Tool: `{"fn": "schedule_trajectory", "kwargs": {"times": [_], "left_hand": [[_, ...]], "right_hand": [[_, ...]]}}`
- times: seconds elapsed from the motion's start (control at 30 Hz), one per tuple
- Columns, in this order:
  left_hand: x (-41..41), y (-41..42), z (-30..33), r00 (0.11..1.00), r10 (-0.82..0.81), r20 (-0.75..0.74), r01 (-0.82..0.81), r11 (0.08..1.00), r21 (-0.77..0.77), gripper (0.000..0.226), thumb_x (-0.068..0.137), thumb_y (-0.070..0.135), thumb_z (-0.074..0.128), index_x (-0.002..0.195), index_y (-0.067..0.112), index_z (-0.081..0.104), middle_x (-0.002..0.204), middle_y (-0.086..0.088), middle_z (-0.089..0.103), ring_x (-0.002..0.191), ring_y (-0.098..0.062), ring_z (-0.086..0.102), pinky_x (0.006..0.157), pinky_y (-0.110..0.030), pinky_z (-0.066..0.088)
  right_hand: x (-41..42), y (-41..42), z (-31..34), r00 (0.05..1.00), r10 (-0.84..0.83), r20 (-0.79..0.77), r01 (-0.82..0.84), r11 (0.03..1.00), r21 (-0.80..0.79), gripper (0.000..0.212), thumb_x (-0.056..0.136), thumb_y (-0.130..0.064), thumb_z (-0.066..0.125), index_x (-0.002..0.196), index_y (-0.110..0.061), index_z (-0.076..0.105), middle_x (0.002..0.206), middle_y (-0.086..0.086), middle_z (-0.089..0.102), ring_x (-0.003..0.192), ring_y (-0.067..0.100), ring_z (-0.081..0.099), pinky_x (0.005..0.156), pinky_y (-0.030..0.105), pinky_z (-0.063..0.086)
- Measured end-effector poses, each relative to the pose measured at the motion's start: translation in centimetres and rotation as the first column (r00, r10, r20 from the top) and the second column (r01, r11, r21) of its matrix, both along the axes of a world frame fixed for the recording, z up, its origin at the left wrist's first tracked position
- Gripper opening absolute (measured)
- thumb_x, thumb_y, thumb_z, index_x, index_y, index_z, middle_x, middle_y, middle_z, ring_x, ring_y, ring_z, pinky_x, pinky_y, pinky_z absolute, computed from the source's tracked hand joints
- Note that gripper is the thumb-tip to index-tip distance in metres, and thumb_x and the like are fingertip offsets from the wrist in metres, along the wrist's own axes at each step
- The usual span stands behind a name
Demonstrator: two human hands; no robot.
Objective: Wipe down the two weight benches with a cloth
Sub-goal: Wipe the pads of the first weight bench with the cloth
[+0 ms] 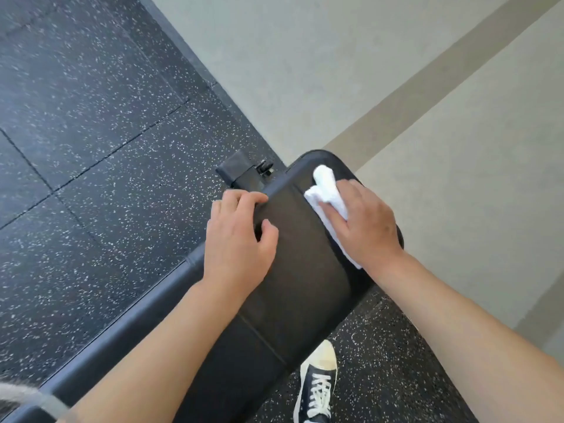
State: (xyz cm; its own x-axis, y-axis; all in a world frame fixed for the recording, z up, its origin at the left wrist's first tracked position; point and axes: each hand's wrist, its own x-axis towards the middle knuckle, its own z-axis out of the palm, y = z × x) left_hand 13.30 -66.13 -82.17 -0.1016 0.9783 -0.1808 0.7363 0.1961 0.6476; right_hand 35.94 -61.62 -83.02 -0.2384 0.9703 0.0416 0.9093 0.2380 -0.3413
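Two forearms: bare, they enter from the bottom edge and reach up toward the middle of the frame.
Shoe [317,383]: dark lace-up sneaker with a pale toe cap, bottom centre, standing on the floor just right of the bench.
Bench [293,270]: black padded worktop running from the lower left up to the centre, where its rounded end sits; the cover is smooth and matte, with stitched seams crossing and edging the pad.
Left hand [241,236]: rests on the pad's left edge at mid-frame, fingers curled over the rim and thumb on the top; the grip is closed round the edge.
Right hand [366,221]: lies palm-down on the cloth near the pad's right edge, fingers fairly straight, pressing it flat rather than clutching it.
Cloth [328,190]: white, bunched and folded, on the bench's far end; part pokes out beyond the fingertips, part trails under the wrist.
Bracket [241,172]: black frame piece with a bolt, just left of the bench's end.
Floor [91,132]: black speckled rubber tiles, left side.
Wall [396,71]: pale, with a tan stripe, upper right.
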Motion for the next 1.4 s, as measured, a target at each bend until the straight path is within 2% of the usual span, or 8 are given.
{"fn": "schedule_trajectory", "kwargs": {"times": [0.17, 0.4, 0.6, 0.77, 0.83, 1.0, 1.3, 1.4], "left_hand": [[1.9, 5.3, -0.9, 0.959, 0.242, -0.145, -0.282, 0.860, -0.426, 0.040, 0.105, 0.036, 0.027, 0.092, 0.020, 0.061, 0.101, -0.006, 0.069, 0.089, -0.033, 0.060, 0.079, -0.041, 0.048], [2.7, 5.1, -1.8, 0.943, 0.219, -0.252, -0.292, 0.905, -0.308, 0.041, 0.101, 0.038, 0.026, 0.080, 0.021, 0.056, 0.078, -0.001, 0.065, 0.073, -0.031, 0.061, 0.064, -0.040, 0.044], [3.0, 5.1, -2.6, 0.931, 0.235, -0.280, -0.307, 0.917, -0.253, 0.034, 0.099, 0.038, 0.029, 0.074, 0.024, 0.046, 0.077, -0.001, 0.063, 0.072, -0.033, 0.061, 0.059, -0.038, 0.031], [3.4, 5.1, -2.7, 0.916, 0.263, -0.303, -0.337, 0.914, -0.225, 0.037, 0.097, 0.039, 0.025, 0.071, 0.022, 0.045, 0.073, 0.000, 0.060, 0.064, -0.031, 0.048, 0.060, -0.038, 0.032], [3.4, 5.1, -2.9, 0.910, 0.269, -0.315, -0.349, 0.907, -0.234, 0.034, 0.099, 0.034, 0.031, 0.072, 0.021, 0.047, 0.070, 0.001, 0.057, 0.063, -0.029, 0.041, 0.060, -0.038, 0.031], [3.6, 5.1, -2.8, 0.900, 0.275, -0.337, -0.355, 0.912, -0.205, 0.043, 0.094, 0.041, 0.017, 0.075, 0.023, 0.051, 0.066, 0.005, 0.050, 0.061, -0.026, 0.043, 0.059, -0.036, 0.033], [3.7, 5.2, -3.5, 0.872, 0.242, -0.426, -0.359, 0.907, -0.219, 0.047, 0.091, 0.044, 0.010, 0.084, 0.030, 0.055, 0.066, 0.010, 0.046, 0.066, -0.024, 0.045, 0.060, -0.036, 0.030], [3.6, 5.0, -3.5, 0.865, 0.218, -0.452, -0.345, 0.912, -0.220, 0.047, 0.092, 0.043, 0.009, 0.084, 0.030, 0.053, 0.066, 0.010, 0.046, 0.068, -0.025, 0.045, 0.062, -0.036, 0.030]], "right_hand": [[4.2, -2.8, 0.1, 0.993, -0.090, 0.078, 0.099, 0.987, -0.128, 0.043, 0.105, -0.063, 0.033, 0.096, -0.024, 0.049, 0.086, -0.008, 0.044, 0.071, 0.019, 0.045, 0.057, 0.031, 0.032], [-3.1, 7.7, -0.6, 0.929, -0.358, -0.090, 0.340, 0.925, -0.168, 0.028, 0.100, -0.048, 0.053, 0.083, -0.026, 0.048, 0.083, -0.006, 0.052, 0.075, 0.021, 0.051, 0.061, 0.033, 0.033], [-12.8, 13.1, -1.6, 0.886, 0.256, 0.386, -0.091, 0.913, -0.398, 0.037, 0.089, -0.044, 0.057, 0.064, -0.020, 0.042, 0.062, -0.005, 0.037, 0.073, 0.029, 0.053, 0.063, 0.032, 0.031], [-9.0, 14.8, -1.2, 0.932, 0.307, 0.195, -0.183, 0.859, -0.477, 0.044, 0.084, -0.065, 0.055, 0.065, -0.025, 0.052, 0.067, -0.009, 0.047, 0.074, 0.023, 0.053, 0.063, 0.034, 0.034], [-4.8, 15.6, -1.4, 0.999, 0.035, -0.002, -0.030, 0.845, -0.533, 0.042, 0.081, -0.066, 0.062, 0.071, -0.026, 0.064, 0.066, -0.011, 0.057, 0.068, 0.013, 0.057, 0.060, 0.032, 0.041], [1.5, 12.8, -3.3, 0.832, -0.475, -0.286, 0.192, 0.731, -0.655, 0.034, 0.090, -0.057, 0.069, 0.077, -0.026, 0.073, 0.059, -0.016, 0.057, 0.053, 0.003, 0.051, 0.058, 0.027, 0.040], [-3.3, 16.7, -3.0, 0.902, -0.229, -0.366, -0.121, 0.681, -0.722, 0.040, 0.083, -0.049, 0.080, 0.094, -0.010, 0.076, 0.088, 0.007, 0.077, 0.087, 0.028, 0.074, 0.081, 0.046, 0.057], [-1.9, 16.2, -2.9, 0.808, -0.309, -0.502, -0.210, 0.645, -0.735, 0.024, 0.088, -0.042, 0.081, 0.092, -0.018, 0.078, 0.071, -0.013, 0.073, 0.066, 0.003, 0.070, 0.062, 0.009, 0.046]]}}
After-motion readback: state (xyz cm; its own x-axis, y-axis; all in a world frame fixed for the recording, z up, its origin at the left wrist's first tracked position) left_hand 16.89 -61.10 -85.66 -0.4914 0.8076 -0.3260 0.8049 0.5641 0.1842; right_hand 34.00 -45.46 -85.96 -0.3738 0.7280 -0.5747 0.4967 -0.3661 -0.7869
